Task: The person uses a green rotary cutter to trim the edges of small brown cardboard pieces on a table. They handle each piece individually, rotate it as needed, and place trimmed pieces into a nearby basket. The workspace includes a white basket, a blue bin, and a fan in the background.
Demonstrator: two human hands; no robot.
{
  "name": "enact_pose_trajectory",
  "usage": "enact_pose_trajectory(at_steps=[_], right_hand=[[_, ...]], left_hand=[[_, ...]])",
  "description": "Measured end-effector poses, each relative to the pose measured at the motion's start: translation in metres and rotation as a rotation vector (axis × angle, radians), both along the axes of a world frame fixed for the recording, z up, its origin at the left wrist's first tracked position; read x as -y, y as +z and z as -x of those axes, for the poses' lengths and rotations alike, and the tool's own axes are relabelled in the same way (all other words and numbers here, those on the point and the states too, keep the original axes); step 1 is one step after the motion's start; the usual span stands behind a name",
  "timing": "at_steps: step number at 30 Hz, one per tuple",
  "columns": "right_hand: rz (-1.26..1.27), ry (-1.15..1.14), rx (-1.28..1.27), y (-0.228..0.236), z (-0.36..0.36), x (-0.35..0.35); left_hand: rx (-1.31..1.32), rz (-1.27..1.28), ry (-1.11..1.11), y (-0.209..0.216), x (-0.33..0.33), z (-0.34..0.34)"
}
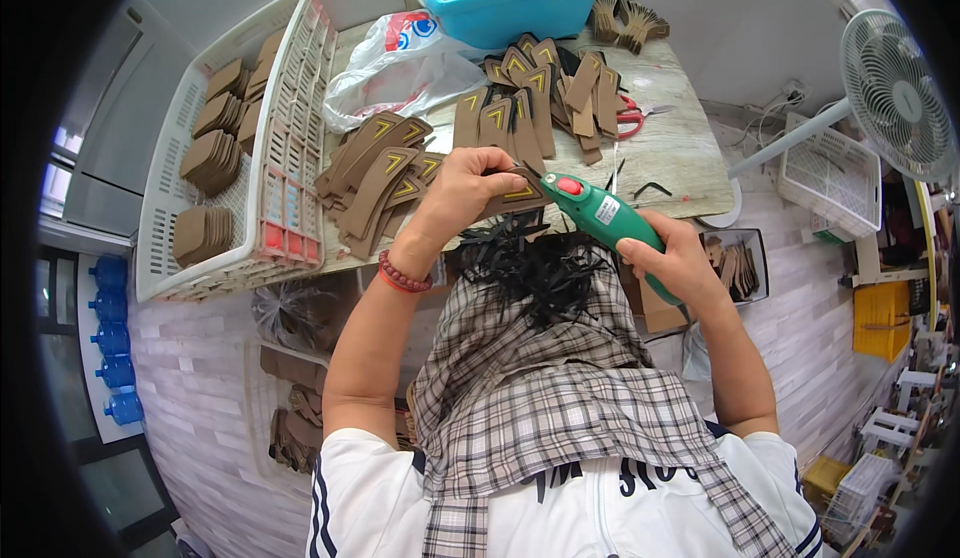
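Note:
My left hand (462, 186) pinches a brown shoulder board (518, 194) with a yellow chevron above the table's near edge. My right hand (675, 256) is wrapped round the green handle of powered scissors (612, 216) with a red button on top. The scissors' front end meets the right end of the shoulder board; my view of the blades is too small to make out the cut. Black strip scraps (540, 268) are heaped on the checked apron (560, 398) over my lap. Similar shoulder boards (380, 173) lie piled to the left, and another pile (520, 108) lies beyond my hands.
A white plastic crate (160, 248) with stacked brown pieces stands at the left. A blue tub (520, 18) and a white plastic bag (400, 83) sit at the back. Red-handled scissors (630, 118) and a black hex key (655, 189) lie on the right. A fan (895, 98) stands beyond.

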State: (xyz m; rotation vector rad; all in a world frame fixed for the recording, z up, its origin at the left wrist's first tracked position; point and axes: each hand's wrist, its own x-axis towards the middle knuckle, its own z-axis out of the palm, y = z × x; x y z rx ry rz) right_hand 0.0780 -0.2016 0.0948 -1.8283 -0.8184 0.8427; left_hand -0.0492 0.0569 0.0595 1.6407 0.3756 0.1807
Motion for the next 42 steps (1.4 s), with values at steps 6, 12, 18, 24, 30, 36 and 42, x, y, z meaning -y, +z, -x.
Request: enact_pose_trajectory(at_steps=[6,12,18,24,30,36,42], right_hand=[[-0.1,-0.04,-0.037,-0.017,0.009,-0.028],[-0.079,-0.197,-0.044,-0.032,0.002,-0.006],[-0.065,-0.236,-0.053,-0.045,0.012,0.008],[-0.077,-0.287,-0.1,-0.051,0.015,0.014],[-0.114,-0.3,-0.119,-0.051,0.015,0.017],[-0.134,-0.327,-0.135,-0.052,0.018,0.022],[-0.119,-0.292,-0.067,-0.055,0.025,0.025]], left_hand=[[0.031,-0.149,0.101,-0.01,-0.036,0.019],[-0.135,-1.36,0.621,-0.029,-0.057,0.034],[-0.175,-1.324,0.486,-0.105,0.001,-0.024],[-0.114,-1.083,0.504,-0.117,0.014,-0.028],[0.116,-0.836,0.45,-0.082,0.034,-0.023],[0.257,-0.02,0.369,-0.089,0.076,-0.003],[0.251,0.312,0.519,-0.072,0.085,0.001]])
